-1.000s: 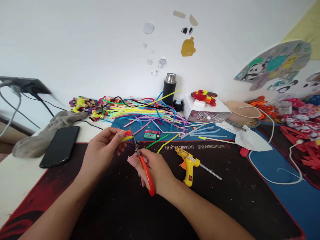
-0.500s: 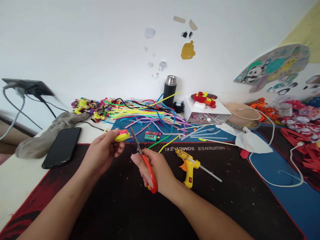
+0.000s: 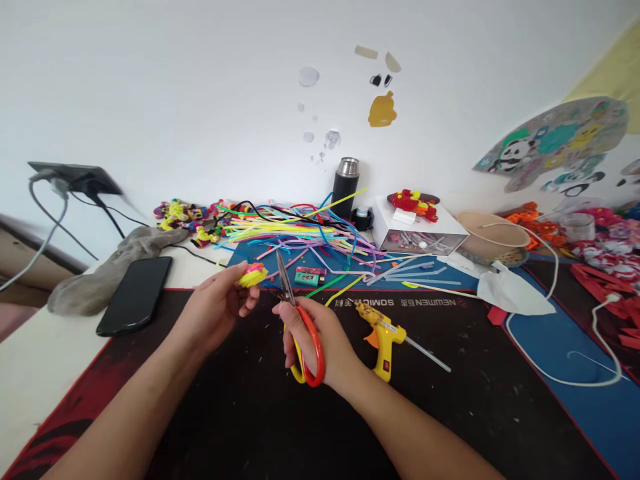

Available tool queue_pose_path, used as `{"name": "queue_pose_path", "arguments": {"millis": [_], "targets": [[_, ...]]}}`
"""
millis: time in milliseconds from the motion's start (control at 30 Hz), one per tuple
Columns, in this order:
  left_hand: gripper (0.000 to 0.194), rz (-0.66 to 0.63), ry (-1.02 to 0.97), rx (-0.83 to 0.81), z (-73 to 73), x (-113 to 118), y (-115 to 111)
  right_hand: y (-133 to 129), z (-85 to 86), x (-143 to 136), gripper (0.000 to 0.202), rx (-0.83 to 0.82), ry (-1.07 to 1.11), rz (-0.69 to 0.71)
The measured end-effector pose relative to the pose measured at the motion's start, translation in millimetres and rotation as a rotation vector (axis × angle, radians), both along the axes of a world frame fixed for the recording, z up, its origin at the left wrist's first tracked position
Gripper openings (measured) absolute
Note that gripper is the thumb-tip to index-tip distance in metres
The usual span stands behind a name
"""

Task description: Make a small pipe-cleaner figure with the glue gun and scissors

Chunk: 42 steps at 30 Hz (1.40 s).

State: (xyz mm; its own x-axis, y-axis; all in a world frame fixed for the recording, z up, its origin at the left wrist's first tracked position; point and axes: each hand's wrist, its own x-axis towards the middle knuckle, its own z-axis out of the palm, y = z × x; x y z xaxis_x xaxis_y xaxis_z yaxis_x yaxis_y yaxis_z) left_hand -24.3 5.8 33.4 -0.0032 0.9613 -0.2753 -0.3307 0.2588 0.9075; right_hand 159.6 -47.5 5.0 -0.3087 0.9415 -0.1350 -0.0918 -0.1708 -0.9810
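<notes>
Between the thumb and fingers of my left hand (image 3: 220,303) is a small yellow and pink fuzzy piece (image 3: 253,275), which looks like bent pipe cleaner. My right hand (image 3: 320,333) grips a pair of scissors (image 3: 313,347) with one red and one yellow handle loop. The blades point up and away, a little to the right of the fuzzy piece and apart from it. Behind the hands lies a heap of coloured pipe cleaners (image 3: 280,230). A yellow glue gun (image 3: 384,340) with a clear stick in its back rests right of my right hand.
A black phone (image 3: 135,293) and a grey plastic bag (image 3: 115,267) lie at the left. A black thermos (image 3: 345,190), a white box (image 3: 415,230) and a beige bowl (image 3: 493,230) stand along the wall. A white cable (image 3: 555,383) loops over the right side of the dark mat (image 3: 240,413).
The scissors have moved slightly right, away from the fuzzy piece, and their yellow loop now shows more. My left hand still holds the piece. The whole view has shifted a little.
</notes>
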Motion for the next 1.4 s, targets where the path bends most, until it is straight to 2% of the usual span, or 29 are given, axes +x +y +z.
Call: {"name": "queue_pose_path", "arguments": {"millis": [267, 600, 800, 1000, 1200, 1400], "targets": [[0.034, -0.212, 0.037, 0.027, 2.6, 4.2, -6.6, 4.2, 7.5, 1.8, 0.061, -0.062, 0.011, -0.045], [0.037, -0.324, 0.039, -0.024, 1.8, 4.8, -11.8, 4.2, 10.3, 2.6, 0.06, -0.065, 0.009, -0.032], [0.042, -0.318, 0.026, -0.046, 2.5, 6.3, -12.8, 4.4, 5.7, 2.9, 0.061, -0.062, 0.016, -0.013], [0.037, -0.317, 0.023, -0.06, 2.0, 7.4, -12.2, 4.0, 4.0, 0.8, 0.064, -0.07, 0.023, 0.001], [0.038, -0.282, -0.033, 0.007, -2.5, 7.8, -10.0, 5.2, 5.8, 1.1, 0.07, -0.06, 0.028, -0.02], [0.038, -0.335, -0.057, 0.039, -1.8, 7.2, -12.3, 6.5, 2.9, 1.9, 0.066, -0.069, 0.055, -0.012]]}}
